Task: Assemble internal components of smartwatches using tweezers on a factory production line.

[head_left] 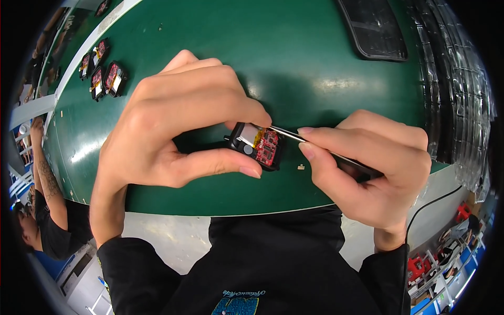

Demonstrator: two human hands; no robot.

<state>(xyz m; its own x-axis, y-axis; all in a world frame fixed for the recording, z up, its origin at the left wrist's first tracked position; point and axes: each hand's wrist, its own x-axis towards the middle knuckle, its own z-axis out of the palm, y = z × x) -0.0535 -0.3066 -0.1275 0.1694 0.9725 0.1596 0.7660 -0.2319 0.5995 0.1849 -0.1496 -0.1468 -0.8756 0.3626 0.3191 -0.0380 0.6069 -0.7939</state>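
Note:
Between the thumb and fingers of my left hand point(173, 123) is a small black plastic housing with its inside facing up. A red circuit board point(268, 147), a silvery battery pouch point(247, 134) with yellow tape and a round grey part point(248, 149) show in it. My right hand point(373, 163) pinches a pair of tweezers point(287, 134) with dark handles. Their metal tips reach the upper edge of the housing, close to my left fingertip. Whether they grip anything there is too small to tell.
Several similar opened housings point(114, 79) lie at the upper left. A black tray point(375, 31) rests at the upper right, with clear plastic packaging point(446, 79) along the right edge. A tiny pale piece point(301, 167) lies on the green table point(210, 202). Another person point(52, 210) sits at left.

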